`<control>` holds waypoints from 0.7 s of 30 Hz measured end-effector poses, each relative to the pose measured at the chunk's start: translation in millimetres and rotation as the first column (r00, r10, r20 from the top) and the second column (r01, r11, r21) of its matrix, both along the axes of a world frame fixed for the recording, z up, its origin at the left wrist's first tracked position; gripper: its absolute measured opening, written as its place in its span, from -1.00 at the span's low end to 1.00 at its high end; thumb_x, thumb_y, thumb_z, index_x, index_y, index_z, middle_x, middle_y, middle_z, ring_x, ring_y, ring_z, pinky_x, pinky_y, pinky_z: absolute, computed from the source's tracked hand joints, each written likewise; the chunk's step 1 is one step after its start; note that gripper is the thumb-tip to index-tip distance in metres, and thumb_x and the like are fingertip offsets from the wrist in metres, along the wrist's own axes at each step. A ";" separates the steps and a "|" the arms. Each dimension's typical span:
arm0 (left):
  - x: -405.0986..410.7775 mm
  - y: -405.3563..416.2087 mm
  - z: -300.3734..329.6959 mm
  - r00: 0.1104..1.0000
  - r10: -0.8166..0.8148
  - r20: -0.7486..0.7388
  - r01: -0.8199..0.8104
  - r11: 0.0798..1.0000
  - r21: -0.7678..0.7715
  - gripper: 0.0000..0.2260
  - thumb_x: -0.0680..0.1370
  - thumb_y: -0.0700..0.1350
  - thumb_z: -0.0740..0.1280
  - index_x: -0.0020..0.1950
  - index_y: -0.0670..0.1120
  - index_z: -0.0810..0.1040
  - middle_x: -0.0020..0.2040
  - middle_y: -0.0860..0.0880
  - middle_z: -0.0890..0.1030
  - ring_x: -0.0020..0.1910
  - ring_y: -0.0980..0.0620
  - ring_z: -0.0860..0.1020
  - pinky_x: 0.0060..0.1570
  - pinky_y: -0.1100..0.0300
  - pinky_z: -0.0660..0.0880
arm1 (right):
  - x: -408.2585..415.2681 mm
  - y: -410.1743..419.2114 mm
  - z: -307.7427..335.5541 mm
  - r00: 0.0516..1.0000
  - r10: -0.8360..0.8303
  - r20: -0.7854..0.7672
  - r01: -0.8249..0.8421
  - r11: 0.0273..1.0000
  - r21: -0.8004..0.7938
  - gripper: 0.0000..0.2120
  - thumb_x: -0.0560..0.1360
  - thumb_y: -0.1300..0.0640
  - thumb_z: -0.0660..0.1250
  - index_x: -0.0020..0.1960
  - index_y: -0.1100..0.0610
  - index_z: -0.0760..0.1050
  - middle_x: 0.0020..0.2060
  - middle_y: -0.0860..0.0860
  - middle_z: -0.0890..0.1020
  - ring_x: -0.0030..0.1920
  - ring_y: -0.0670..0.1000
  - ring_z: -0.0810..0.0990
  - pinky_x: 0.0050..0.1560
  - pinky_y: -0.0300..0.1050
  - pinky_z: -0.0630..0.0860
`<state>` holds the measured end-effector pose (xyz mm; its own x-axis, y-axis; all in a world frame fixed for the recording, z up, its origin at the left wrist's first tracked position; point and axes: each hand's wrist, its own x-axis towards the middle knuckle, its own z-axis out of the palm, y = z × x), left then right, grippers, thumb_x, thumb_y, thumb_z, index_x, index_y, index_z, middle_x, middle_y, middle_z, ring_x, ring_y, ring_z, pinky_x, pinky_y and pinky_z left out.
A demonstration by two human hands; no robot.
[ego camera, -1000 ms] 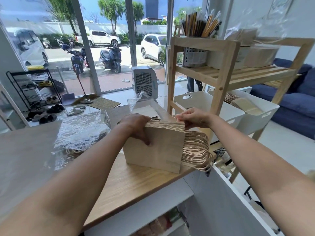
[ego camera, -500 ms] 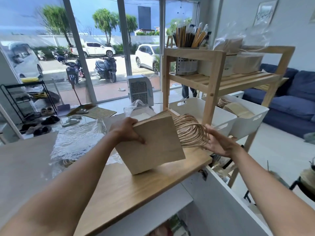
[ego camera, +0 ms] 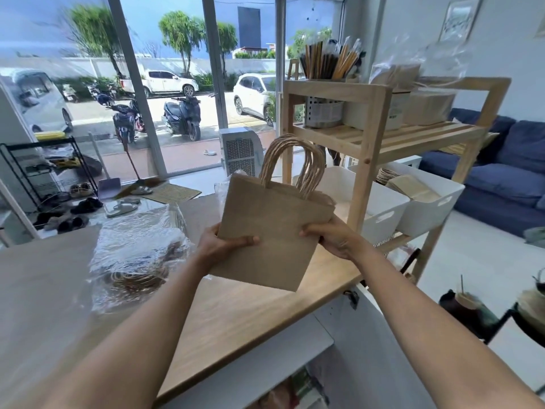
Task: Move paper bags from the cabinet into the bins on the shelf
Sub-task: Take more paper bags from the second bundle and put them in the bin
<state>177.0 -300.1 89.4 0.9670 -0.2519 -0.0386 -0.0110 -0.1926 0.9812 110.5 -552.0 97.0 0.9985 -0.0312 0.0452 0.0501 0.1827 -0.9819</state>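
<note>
Here, in the head view, both hands hold a stack of bags (ego camera: 271,228) upright in the air above the surface (ego camera: 236,308), handles up. The left hand (ego camera: 219,246) pinches its left edge, thumb across the front; the right hand (ego camera: 330,236) pinches the right edge. Two white bins (ego camera: 380,211) sit just beyond on the shelf (ego camera: 368,149).

You've got a stack of flat brown paper bags (ego camera: 271,231) held upright above the wooden cabinet top (ego camera: 241,308), twisted paper handles (ego camera: 290,163) pointing up, stack tilted slightly to the right. Far right, two white bins (ego camera: 380,208) sit side by side on the wooden shelf's (ego camera: 371,137) lower level; the right bin (ego camera: 436,208) already holds flat brown bags (ego camera: 413,188).
</note>
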 end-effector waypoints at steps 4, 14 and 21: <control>-3.0 5.0 -26.9 0.995 -0.089 -0.035 0.091 0.993 0.073 -0.48 0.16 -0.05 0.66 0.07 -0.02 0.63 -0.03 0.07 0.67 -0.01 0.10 0.64 -0.14 0.31 0.59 | 4.3 2.2 -3.1 1.000 0.002 -0.008 -0.003 0.987 -0.159 -0.13 0.22 0.51 0.39 0.46 0.17 0.19 0.13 0.19 0.54 0.14 0.10 0.55 0.13 0.08 0.55; 1.8 18.4 -25.9 0.920 -0.356 -0.166 0.380 0.913 0.148 -0.53 0.37 -0.26 0.54 0.21 0.01 0.50 0.05 0.12 0.62 -0.02 0.29 0.56 -0.05 0.47 0.54 | 9.2 7.1 -18.4 0.990 0.066 -0.125 -0.093 0.970 -0.222 -0.08 0.21 0.39 0.42 0.51 0.18 0.14 0.29 0.21 0.48 0.16 0.05 0.54 -0.01 -0.15 0.62; 25.1 40.3 14.1 0.943 -0.330 -0.045 0.330 0.944 0.000 -0.35 0.20 -0.18 0.63 0.24 0.05 0.50 0.18 -0.09 0.61 0.17 0.01 0.58 0.04 0.24 0.58 | 3.6 -5.2 -2.8 0.989 0.083 -0.124 -0.103 0.981 -0.164 -0.34 0.31 0.40 0.35 0.37 0.12 0.33 0.05 0.10 0.59 0.07 0.02 0.57 0.04 -0.17 0.57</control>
